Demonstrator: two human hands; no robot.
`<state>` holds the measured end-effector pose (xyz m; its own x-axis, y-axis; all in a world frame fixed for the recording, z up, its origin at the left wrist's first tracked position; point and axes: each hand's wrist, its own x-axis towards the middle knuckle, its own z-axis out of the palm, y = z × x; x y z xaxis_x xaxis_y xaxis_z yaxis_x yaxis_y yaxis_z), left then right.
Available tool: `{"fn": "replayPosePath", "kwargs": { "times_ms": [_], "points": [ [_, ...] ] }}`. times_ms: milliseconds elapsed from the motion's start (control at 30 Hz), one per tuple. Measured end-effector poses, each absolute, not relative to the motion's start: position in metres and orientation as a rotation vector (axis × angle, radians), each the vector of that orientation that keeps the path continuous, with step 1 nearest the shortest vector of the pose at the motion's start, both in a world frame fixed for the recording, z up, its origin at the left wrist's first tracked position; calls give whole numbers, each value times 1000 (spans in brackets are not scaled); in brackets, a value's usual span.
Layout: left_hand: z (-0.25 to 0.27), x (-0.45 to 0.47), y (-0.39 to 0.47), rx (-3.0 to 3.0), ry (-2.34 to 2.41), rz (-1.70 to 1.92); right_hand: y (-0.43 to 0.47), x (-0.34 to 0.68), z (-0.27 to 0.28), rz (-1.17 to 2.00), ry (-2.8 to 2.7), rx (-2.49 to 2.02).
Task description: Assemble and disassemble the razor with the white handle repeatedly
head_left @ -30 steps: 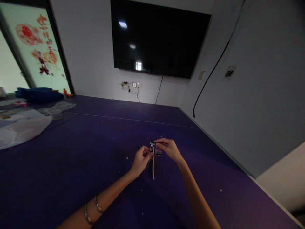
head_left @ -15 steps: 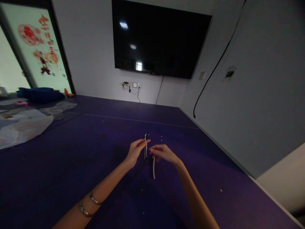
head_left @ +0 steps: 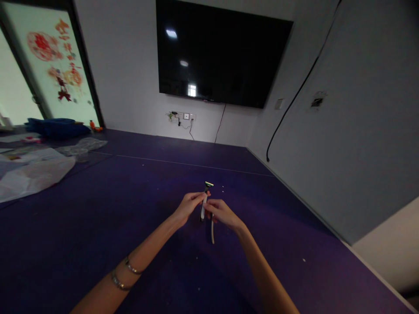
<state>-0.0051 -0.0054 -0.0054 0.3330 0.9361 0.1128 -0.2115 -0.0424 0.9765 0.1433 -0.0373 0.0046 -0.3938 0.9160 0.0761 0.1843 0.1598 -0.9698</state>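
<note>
A razor [head_left: 203,212] with a pale handle and a dark head is pinched between the thumb and fingers of my left hand [head_left: 187,208]. It stands nearly upright, head at the top, and its face with a bright strip shows. Close on the right, my right hand [head_left: 225,213] is closed with its fingertips at the razor's handle. A thin, slightly curved cream strip [head_left: 213,234] hangs down from under those fingers; its upper end is hidden in the hand. What the strip is made of I cannot tell.
Both hands are over a wide purple surface [head_left: 131,244] dotted with small white bits. Clear plastic bags [head_left: 42,174] and papers lie at the left, near a dark blue cloth bundle [head_left: 57,127]. Beyond are a wall-mounted television [head_left: 222,52] and a hanging black cable [head_left: 294,91].
The razor has been turned in my left hand, so its head now faces me more. My right hand has come in to the left, up against the handle, with the strip still in it.
</note>
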Motion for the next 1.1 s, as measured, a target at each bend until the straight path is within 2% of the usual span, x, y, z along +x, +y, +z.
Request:
{"fn": "replayPosePath", "kwargs": {
  "times_ms": [133, 333, 1100],
  "points": [
    [-7, -11, 3, 1208, 989, 1086, -33, 141, -4, 1184, -1626, -1255],
    [6, -34, 14, 1068, 1043, 1194, -27, 143, -23, 735, -1811, -1711],
    [7, -43, 20, 1217, 1161, 1179, -9, 137, -48, 612, -2045, -2015]
  ]
}}
